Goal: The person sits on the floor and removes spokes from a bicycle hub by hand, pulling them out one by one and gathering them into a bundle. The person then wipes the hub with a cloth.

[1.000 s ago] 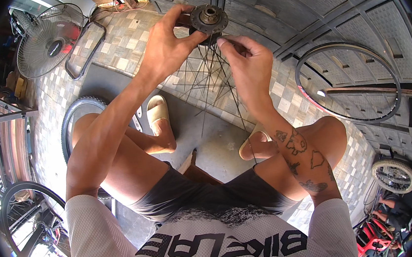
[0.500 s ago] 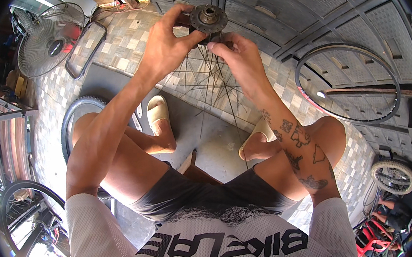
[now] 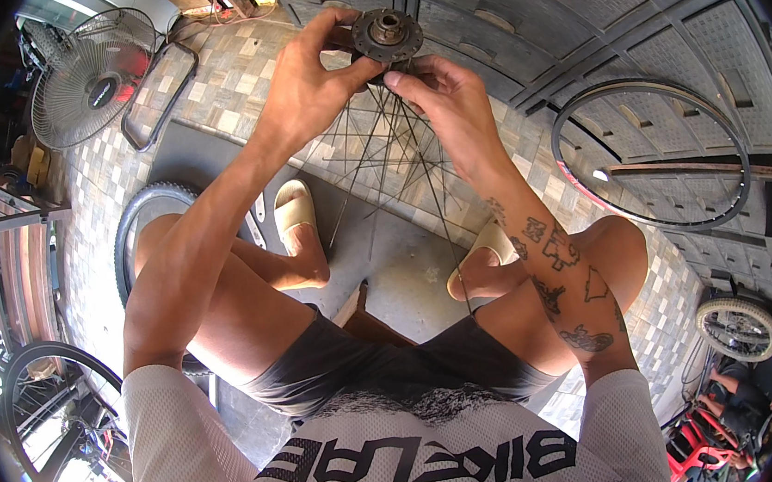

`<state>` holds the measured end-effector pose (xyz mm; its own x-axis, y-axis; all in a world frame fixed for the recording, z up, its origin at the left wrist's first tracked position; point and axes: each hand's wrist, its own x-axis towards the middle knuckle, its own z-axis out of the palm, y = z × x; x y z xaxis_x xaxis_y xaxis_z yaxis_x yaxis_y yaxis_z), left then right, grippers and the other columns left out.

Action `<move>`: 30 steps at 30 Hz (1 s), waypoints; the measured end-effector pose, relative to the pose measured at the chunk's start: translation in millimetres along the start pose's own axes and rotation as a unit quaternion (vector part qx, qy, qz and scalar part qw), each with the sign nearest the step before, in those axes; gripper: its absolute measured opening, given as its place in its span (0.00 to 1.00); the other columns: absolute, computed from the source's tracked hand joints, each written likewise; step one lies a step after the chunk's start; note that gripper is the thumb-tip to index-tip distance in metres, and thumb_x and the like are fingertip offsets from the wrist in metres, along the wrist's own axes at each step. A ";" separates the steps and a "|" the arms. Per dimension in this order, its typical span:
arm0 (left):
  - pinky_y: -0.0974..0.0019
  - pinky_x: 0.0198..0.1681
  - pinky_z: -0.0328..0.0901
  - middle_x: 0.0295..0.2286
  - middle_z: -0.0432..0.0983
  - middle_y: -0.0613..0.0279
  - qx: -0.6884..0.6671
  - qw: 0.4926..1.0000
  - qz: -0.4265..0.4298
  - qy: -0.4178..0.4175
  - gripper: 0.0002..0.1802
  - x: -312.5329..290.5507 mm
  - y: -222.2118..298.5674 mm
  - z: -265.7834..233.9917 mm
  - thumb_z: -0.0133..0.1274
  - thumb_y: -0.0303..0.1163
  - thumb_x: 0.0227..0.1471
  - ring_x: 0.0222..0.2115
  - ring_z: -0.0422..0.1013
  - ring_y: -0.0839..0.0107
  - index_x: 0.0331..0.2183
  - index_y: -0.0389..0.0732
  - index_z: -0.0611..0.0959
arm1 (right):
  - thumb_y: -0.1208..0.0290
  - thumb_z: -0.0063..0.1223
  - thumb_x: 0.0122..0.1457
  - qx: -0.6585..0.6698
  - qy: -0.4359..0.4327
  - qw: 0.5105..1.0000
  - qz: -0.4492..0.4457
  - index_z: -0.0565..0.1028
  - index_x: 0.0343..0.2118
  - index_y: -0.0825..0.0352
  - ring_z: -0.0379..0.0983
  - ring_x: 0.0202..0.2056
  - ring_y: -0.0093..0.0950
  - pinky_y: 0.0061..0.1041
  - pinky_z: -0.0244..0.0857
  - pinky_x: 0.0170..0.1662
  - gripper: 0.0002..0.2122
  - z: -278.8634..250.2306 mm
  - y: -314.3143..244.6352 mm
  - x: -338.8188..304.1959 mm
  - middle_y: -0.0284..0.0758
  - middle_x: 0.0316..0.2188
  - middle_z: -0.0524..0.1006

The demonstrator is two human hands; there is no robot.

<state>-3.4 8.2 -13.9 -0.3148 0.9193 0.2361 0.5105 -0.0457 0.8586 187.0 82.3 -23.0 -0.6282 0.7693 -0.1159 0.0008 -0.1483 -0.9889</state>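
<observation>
A dark bicycle hub is raised in front of me, its drilled flange and axle end facing up. Loose spokes fan down from it without a rim around them. My left hand is closed round the hub's left side, thumb across the front below the upper flange. Just under that flange, the thumb and fingers of my right hand pinch together at a spoke's hub end. The exact grip is partly hidden. One long spoke slants down towards my right knee.
A bare rim leans against the grey drawers at right. A fan stands far left, near a tyred wheel on the floor. More wheels and a person in dark clothes are at lower right.
The hub has shifted slightly left, and the hanging spokes have swung and spread differently. My right thumb has moved slightly left and up along the hub's underside. My left hand keeps its hold.
</observation>
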 end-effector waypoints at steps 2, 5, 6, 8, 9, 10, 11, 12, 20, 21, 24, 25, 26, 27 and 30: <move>0.62 0.45 0.82 0.48 0.82 0.47 0.002 1.000 0.007 0.001 0.30 -0.6 0.5 -1.4 0.67 0.24 0.54 0.50 0.79 0.64 0.57 0.31 0.77 | 0.62 0.67 0.64 -0.017 -0.027 0.999 0.008 0.83 0.43 0.70 0.71 0.37 0.18 0.20 0.63 0.44 0.14 -3.4 -4.7 -2.6 0.29 0.36 0.81; 0.62 0.44 0.81 0.47 0.82 0.48 0.076 0.996 0.044 0.016 0.30 -0.7 -1.0 -4.7 0.66 0.24 0.55 0.49 0.79 0.64 0.58 0.32 0.76 | 0.60 0.62 0.66 -0.090 -0.075 0.992 0.046 0.83 0.40 0.71 0.72 0.38 0.20 0.20 0.63 0.47 0.15 -13.9 -12.5 -11.8 0.30 0.36 0.80; 0.62 0.43 0.81 0.47 0.82 0.49 0.042 0.999 0.013 0.016 0.30 -0.3 -1.9 -6.7 0.66 0.25 0.55 0.49 0.79 0.64 0.58 0.33 0.76 | 0.59 0.61 0.67 -0.112 -0.104 0.988 0.033 0.83 0.40 0.71 0.73 0.38 0.21 0.20 0.63 0.48 0.16 -18.1 -15.2 -14.7 0.30 0.36 0.80; 0.63 0.43 0.81 0.47 0.83 0.49 -0.024 0.998 -0.049 0.016 0.29 2.5 -3.9 -11.5 0.66 0.25 0.56 0.47 0.80 0.65 0.58 0.34 0.76 | 0.59 0.59 0.67 -0.155 -0.126 0.977 0.071 0.82 0.40 0.72 0.74 0.40 0.22 0.21 0.65 0.49 0.16 -25.3 -19.2 -17.5 0.32 0.37 0.81; 0.63 0.43 0.81 0.47 0.83 0.49 -0.039 0.998 -0.051 0.018 0.29 3.7 -4.7 -14.3 0.66 0.25 0.56 0.47 0.80 0.65 0.58 0.34 0.76 | 0.60 0.59 0.67 -0.169 -0.151 0.971 0.070 0.82 0.40 0.72 0.75 0.41 0.23 0.22 0.66 0.50 0.16 -31.0 -22.0 -17.9 0.33 0.37 0.82; 0.63 0.43 0.80 0.47 0.83 0.49 -0.055 0.997 -0.053 0.020 0.28 4.9 -5.2 -17.3 0.66 0.25 0.57 0.46 0.80 0.65 0.58 0.35 0.76 | 0.60 0.59 0.66 -0.155 -0.149 0.971 0.103 0.82 0.40 0.73 0.76 0.42 0.23 0.24 0.68 0.51 0.16 -37.9 -24.5 -17.2 0.33 0.38 0.82; 0.63 0.43 0.80 0.47 0.83 0.49 -0.066 0.996 -0.063 0.021 0.28 5.4 -5.5 -19.5 0.66 0.25 0.57 0.45 0.81 0.66 0.57 0.35 0.76 | 0.60 0.59 0.66 -0.138 -0.156 0.969 0.130 0.81 0.41 0.73 0.77 0.44 0.24 0.26 0.69 0.52 0.16 -46.0 -27.7 -14.8 0.34 0.38 0.82; 0.64 0.43 0.80 0.47 0.83 0.49 -0.070 0.996 -0.056 0.021 0.27 5.5 -5.4 -21.3 0.66 0.25 0.57 0.45 0.81 0.66 0.57 0.35 0.76 | 0.60 0.58 0.66 -0.129 -0.160 0.965 0.165 0.81 0.41 0.74 0.78 0.46 0.25 0.28 0.70 0.53 0.17 -53.9 -29.4 -12.4 0.34 0.38 0.83; 0.65 0.42 0.80 0.45 0.84 0.50 -0.012 0.998 -0.044 0.041 0.29 5.3 -0.6 -22.6 0.67 0.26 0.57 0.44 0.81 0.68 0.57 0.34 0.76 | 0.68 0.74 0.54 -0.472 -0.065 0.822 -0.313 0.66 0.62 0.66 0.78 0.45 0.49 0.45 0.73 0.51 0.35 -41.3 -6.4 -29.2 0.45 0.53 0.74; 0.64 0.44 0.79 0.45 0.85 0.50 -0.029 0.997 -0.055 0.039 0.29 5.3 -0.6 -22.3 0.67 0.26 0.57 0.45 0.81 0.68 0.57 0.33 0.77 | 0.69 0.74 0.55 -0.412 -0.130 0.870 -0.238 0.74 0.56 0.64 0.80 0.40 0.42 0.40 0.76 0.43 0.27 -36.7 -6.7 -37.5 0.40 0.46 0.77; 0.64 0.48 0.76 0.44 0.85 0.50 -0.009 0.998 -0.045 0.034 0.29 5.0 -1.5 -21.2 0.68 0.29 0.56 0.46 0.80 0.68 0.56 0.33 0.78 | 0.78 0.72 0.54 -0.361 -0.156 0.806 -0.442 0.82 0.45 0.69 0.76 0.27 0.28 0.28 0.72 0.31 0.15 -24.9 -16.8 -37.6 0.37 0.35 0.79; 0.63 0.50 0.75 0.44 0.85 0.50 0.044 0.998 -0.013 0.036 0.29 4.4 -1.8 -20.4 0.68 0.30 0.56 0.47 0.80 0.68 0.56 0.33 0.78 | 0.78 0.71 0.56 -0.326 -0.113 0.827 -0.444 0.83 0.42 0.70 0.76 0.27 0.26 0.27 0.72 0.30 0.12 -22.2 -21.6 -35.5 0.37 0.34 0.79; 0.63 0.51 0.74 0.44 0.85 0.50 0.103 0.994 0.006 0.040 0.28 3.8 -1.8 -19.4 0.68 0.30 0.55 0.47 0.80 0.68 0.56 0.33 0.79 | 0.78 0.70 0.57 -0.284 -0.067 0.842 -0.453 0.84 0.39 0.71 0.76 0.26 0.24 0.26 0.71 0.29 0.08 -20.4 -26.2 -32.5 0.37 0.32 0.80; 0.63 0.49 0.75 0.44 0.85 0.48 0.069 0.997 0.006 0.032 0.31 2.8 -1.5 -17.5 0.69 0.33 0.54 0.46 0.81 0.66 0.56 0.33 0.79 | 0.78 0.69 0.59 -0.240 -0.020 0.854 -0.460 0.85 0.36 0.72 0.76 0.26 0.22 0.25 0.71 0.28 0.04 -18.5 -29.9 -29.1 0.36 0.31 0.81; 0.62 0.45 0.75 0.43 0.85 0.45 0.021 0.999 -0.021 0.012 0.34 -1.1 0.9 -8.0 0.71 0.37 0.52 0.43 0.84 0.62 0.57 0.34 0.79 | 0.75 0.68 0.62 -0.192 0.052 0.893 -0.403 0.85 0.36 0.69 0.75 0.22 0.19 0.23 0.65 0.24 0.04 -15.5 -37.9 -16.7 0.33 0.29 0.82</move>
<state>-9.0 4.0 -9.7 -0.3544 0.9108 0.2117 0.5299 0.0091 0.8480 209.5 84.7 15.0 -0.4695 0.5858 0.6606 -0.1413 0.6886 -0.7112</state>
